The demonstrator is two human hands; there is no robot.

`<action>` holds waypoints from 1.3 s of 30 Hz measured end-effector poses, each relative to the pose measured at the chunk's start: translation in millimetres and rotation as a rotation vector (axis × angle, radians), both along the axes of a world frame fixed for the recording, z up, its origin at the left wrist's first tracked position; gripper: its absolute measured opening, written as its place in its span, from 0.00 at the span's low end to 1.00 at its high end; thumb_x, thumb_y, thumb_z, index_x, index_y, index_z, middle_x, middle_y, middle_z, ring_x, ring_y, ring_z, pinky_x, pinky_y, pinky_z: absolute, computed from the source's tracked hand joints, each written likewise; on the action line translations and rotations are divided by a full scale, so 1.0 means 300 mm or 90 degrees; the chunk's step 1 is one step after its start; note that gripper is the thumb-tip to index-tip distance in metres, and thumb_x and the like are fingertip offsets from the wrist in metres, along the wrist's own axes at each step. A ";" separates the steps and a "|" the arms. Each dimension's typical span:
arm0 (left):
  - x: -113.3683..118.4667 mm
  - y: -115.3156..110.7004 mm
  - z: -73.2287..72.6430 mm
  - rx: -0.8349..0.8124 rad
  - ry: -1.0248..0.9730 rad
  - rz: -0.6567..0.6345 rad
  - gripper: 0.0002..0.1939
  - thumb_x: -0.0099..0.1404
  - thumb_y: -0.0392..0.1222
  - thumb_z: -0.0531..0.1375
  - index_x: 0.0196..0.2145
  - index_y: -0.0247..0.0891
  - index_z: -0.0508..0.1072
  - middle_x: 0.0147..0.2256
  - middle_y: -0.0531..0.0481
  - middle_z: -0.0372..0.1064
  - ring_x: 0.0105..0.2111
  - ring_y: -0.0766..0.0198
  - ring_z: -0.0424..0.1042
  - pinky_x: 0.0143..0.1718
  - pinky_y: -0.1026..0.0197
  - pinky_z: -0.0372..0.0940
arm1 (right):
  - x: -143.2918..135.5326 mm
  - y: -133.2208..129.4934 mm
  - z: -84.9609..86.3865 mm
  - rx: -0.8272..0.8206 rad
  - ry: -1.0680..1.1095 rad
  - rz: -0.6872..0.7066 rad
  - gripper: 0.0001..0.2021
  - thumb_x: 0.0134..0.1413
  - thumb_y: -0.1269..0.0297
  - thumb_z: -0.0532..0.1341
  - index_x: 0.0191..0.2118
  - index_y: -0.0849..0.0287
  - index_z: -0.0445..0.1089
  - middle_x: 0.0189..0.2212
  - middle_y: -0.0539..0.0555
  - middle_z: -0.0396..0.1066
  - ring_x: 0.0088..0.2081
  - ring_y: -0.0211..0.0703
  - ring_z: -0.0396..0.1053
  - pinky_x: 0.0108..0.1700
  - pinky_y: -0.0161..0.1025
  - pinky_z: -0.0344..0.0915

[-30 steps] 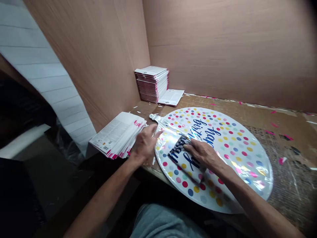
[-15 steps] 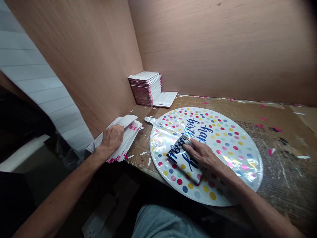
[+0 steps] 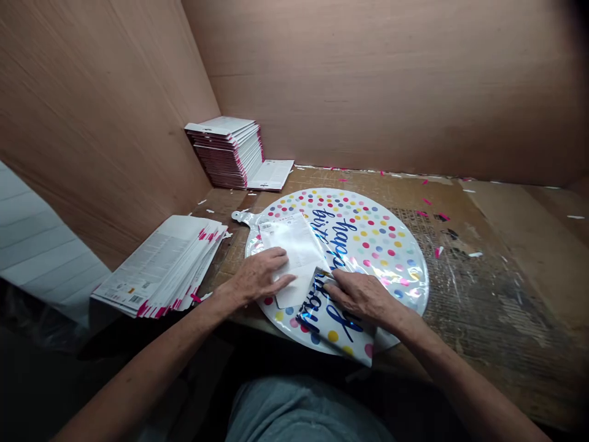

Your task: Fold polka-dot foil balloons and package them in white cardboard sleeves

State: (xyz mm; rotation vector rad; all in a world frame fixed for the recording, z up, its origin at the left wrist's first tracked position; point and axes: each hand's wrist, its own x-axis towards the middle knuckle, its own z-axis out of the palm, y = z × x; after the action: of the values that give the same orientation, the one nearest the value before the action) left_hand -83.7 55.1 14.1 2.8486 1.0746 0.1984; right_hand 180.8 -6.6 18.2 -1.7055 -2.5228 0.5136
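A round white foil balloon [image 3: 381, 245] with coloured dots and blue lettering lies flat on the cardboard-covered table. On its left part rests a white printed sleeve [image 3: 299, 252]. My left hand [image 3: 262, 274] lies on the sleeve's lower left, thumb and fingers apart. My right hand [image 3: 363, 294] grips a folded dotted foil balloon [image 3: 338, 328], which overlaps the sleeve's lower right edge and lies over the round balloon. The fingertips of my right hand are at its upper end.
A fanned pile of printed sleeves [image 3: 156, 258] sits at the table's left edge. A tall stack [image 3: 225, 150] stands in the back left corner by wooden panels. Pink and white scraps dot the table [image 3: 501, 245].
My left hand has moved right from the fanned pile, and a white sleeve now lies on the round balloon under it. The folded balloon has shifted slightly. The camera view has turned right.
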 end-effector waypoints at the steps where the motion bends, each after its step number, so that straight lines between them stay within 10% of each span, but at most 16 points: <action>1: 0.021 -0.008 0.002 -0.004 0.007 0.010 0.13 0.70 0.48 0.56 0.40 0.36 0.72 0.44 0.43 0.70 0.45 0.57 0.70 0.47 0.57 0.67 | -0.013 0.005 -0.001 0.003 -0.028 0.002 0.13 0.67 0.57 0.50 0.34 0.57 0.64 0.27 0.52 0.69 0.28 0.40 0.63 0.31 0.37 0.52; 9: 0.120 -0.039 0.014 0.015 0.234 0.007 0.11 0.70 0.35 0.52 0.39 0.27 0.72 0.39 0.36 0.69 0.42 0.50 0.71 0.32 0.56 0.68 | -0.067 0.029 0.027 0.013 -0.045 0.039 0.12 0.67 0.57 0.52 0.41 0.58 0.69 0.36 0.55 0.71 0.35 0.45 0.69 0.33 0.37 0.57; 16: 0.100 -0.031 -0.013 0.172 0.138 0.033 0.10 0.69 0.29 0.50 0.35 0.31 0.71 0.35 0.40 0.70 0.37 0.56 0.73 0.31 0.59 0.70 | -0.128 0.027 -0.003 0.141 0.111 -0.206 0.34 0.59 0.55 0.60 0.66 0.64 0.50 0.56 0.68 0.61 0.50 0.56 0.68 0.39 0.43 0.67; 21: 0.078 -0.016 -0.012 0.354 0.058 -0.069 0.13 0.70 0.27 0.48 0.40 0.27 0.71 0.41 0.36 0.72 0.44 0.55 0.73 0.41 0.57 0.72 | -0.076 0.089 0.014 0.013 0.183 -0.260 0.17 0.57 0.53 0.60 0.43 0.63 0.71 0.42 0.62 0.70 0.42 0.52 0.70 0.40 0.41 0.65; 25: 0.060 0.006 0.006 0.383 0.027 -0.150 0.12 0.71 0.28 0.48 0.41 0.27 0.72 0.42 0.37 0.74 0.44 0.55 0.74 0.43 0.56 0.72 | -0.031 0.118 0.009 -0.269 0.434 -0.197 0.22 0.56 0.43 0.58 0.35 0.61 0.72 0.28 0.53 0.71 0.31 0.44 0.68 0.31 0.37 0.62; 30: 0.075 -0.015 0.012 0.231 -0.085 -0.079 0.10 0.71 0.31 0.51 0.39 0.33 0.73 0.43 0.41 0.75 0.52 0.53 0.72 0.51 0.52 0.70 | -0.051 0.082 -0.040 -0.012 0.367 -0.243 0.20 0.60 0.45 0.53 0.29 0.58 0.65 0.27 0.53 0.69 0.30 0.42 0.64 0.32 0.37 0.59; 34: 0.124 -0.077 -0.007 0.053 -0.371 0.199 0.15 0.67 0.42 0.60 0.50 0.37 0.70 0.54 0.39 0.70 0.64 0.45 0.59 0.61 0.42 0.61 | -0.084 0.052 -0.069 0.188 0.288 -0.311 0.15 0.65 0.53 0.49 0.29 0.54 0.58 0.28 0.54 0.68 0.29 0.43 0.62 0.33 0.40 0.59; 39: 0.193 -0.112 -0.054 -0.401 -0.722 0.352 0.30 0.60 0.47 0.64 0.58 0.36 0.62 0.51 0.39 0.73 0.47 0.51 0.76 0.45 0.52 0.73 | -0.079 0.060 -0.072 0.196 0.317 -0.339 0.15 0.66 0.54 0.48 0.33 0.55 0.62 0.31 0.56 0.70 0.33 0.46 0.68 0.37 0.42 0.65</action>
State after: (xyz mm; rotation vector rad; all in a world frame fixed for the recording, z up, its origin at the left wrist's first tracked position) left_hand -26.0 21.6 -2.2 1.4056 1.2245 1.0902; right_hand 157.2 11.2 -3.5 -1.7542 -1.6303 0.4083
